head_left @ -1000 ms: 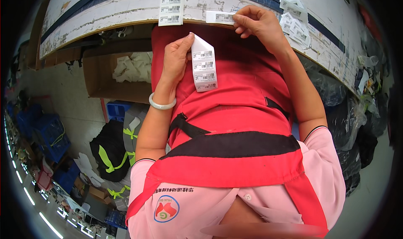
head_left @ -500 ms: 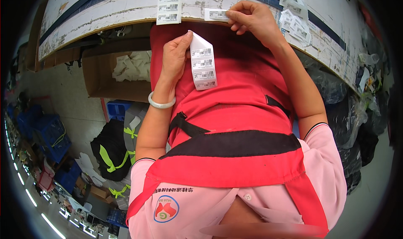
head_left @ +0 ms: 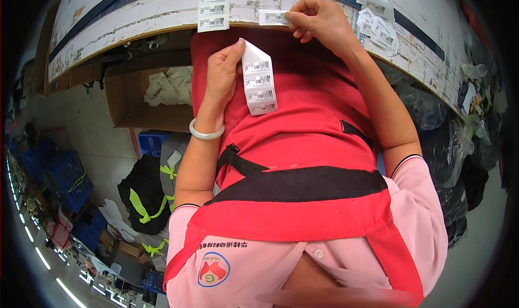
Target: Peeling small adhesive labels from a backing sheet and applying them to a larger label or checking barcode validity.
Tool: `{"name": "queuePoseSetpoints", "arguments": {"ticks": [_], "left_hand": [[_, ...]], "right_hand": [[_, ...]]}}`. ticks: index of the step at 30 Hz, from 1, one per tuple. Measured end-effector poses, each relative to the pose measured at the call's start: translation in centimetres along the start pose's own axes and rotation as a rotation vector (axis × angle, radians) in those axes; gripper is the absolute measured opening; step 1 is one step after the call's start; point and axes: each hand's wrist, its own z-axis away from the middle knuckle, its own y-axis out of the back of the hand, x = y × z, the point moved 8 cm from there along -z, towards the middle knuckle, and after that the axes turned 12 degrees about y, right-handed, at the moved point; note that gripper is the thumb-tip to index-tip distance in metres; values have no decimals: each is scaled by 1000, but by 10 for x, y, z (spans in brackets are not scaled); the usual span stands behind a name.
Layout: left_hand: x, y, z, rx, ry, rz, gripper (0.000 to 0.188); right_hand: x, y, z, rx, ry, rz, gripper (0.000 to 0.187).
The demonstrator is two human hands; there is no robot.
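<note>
My left hand (head_left: 223, 73) pinches the folded top corner of a strip of white barcode labels (head_left: 259, 81), which hangs down over my red apron (head_left: 303, 113). At the table's near edge, my right hand (head_left: 319, 24) has thumb and forefinger closed on the right end of a single white label (head_left: 274, 17). That label lies flat on the worn white tabletop (head_left: 162, 16). Left of it, another strip of barcode labels (head_left: 212, 8) lies on the table and reaches its edge. A pile of white labels (head_left: 377, 24) is to the right of my right hand.
Below the table on the left stands a cardboard box (head_left: 127, 94) with pale cloth in it. Blue crates (head_left: 67, 178) and a black bundle with a lime-green tie (head_left: 143, 194) are farther left. Clear and dark plastic bags (head_left: 443, 140) crowd the right side under the table.
Hardly anything differs. The view has shifted slightly, and my right hand covers a little more of the single label's right end. Both hands keep their hold.
</note>
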Motion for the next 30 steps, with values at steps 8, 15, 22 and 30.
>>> {"name": "queuePoseSetpoints", "arguments": {"ticks": [8, 15, 22, 30], "left_hand": [[2, -1, 1, 30, -4, -19, 28], [3, -8, 5, 9, -1, 3, 25], [12, -6, 21, -31, -27, 7, 21], [24, -35, 34, -107, -27, -81, 23]], "right_hand": [[-3, -3, -2, -9, 14, 122, 21], [-13, 20, 22, 64, 72, -35, 22], [7, 145, 93, 427, 87, 91, 18], [59, 195, 115, 495, -195, 617, 32]]}}
